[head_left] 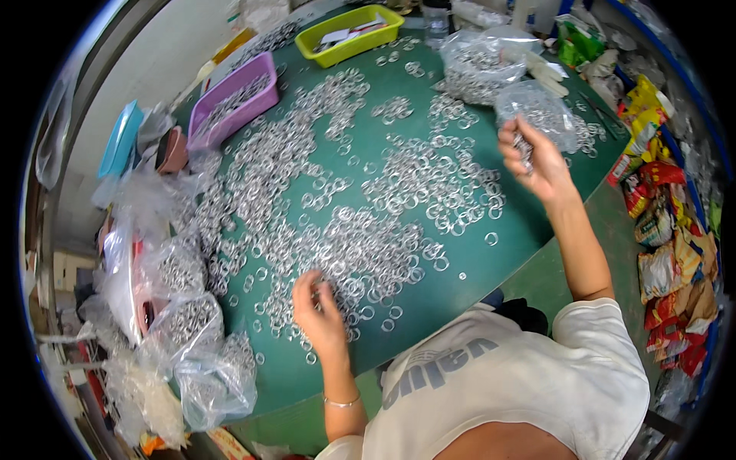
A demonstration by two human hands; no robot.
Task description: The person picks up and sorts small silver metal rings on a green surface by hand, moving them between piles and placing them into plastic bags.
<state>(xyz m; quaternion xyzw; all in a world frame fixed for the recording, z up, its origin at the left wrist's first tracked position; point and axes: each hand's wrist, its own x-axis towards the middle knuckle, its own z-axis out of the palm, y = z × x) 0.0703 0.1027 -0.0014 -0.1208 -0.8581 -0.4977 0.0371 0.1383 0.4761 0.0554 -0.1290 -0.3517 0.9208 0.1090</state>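
Observation:
Hundreds of small silvery metal rings [264, 172] lie loose in heaps across a green table [475, 272]. My left hand [318, 318] is low over the near edge of the front ring heap [360, 253]. Its fingers and thumb are bent toward each other and a little blurred; whatever is between them is too small to make out. Raised at the right side of the table, my right hand [546, 165] has its fingers curled round a cluster of metal rings [524, 149]. Close behind it lies a clear plastic bag [540, 107] containing more rings.
A purple basket [268, 96] of rings and a yellow-green basket [349, 50] stand at the back. Ring-filled plastic bags [184, 322] crowd the left edge; another bag [483, 69] sits back right. Colourful packets [659, 176] fill a rack beyond the right edge.

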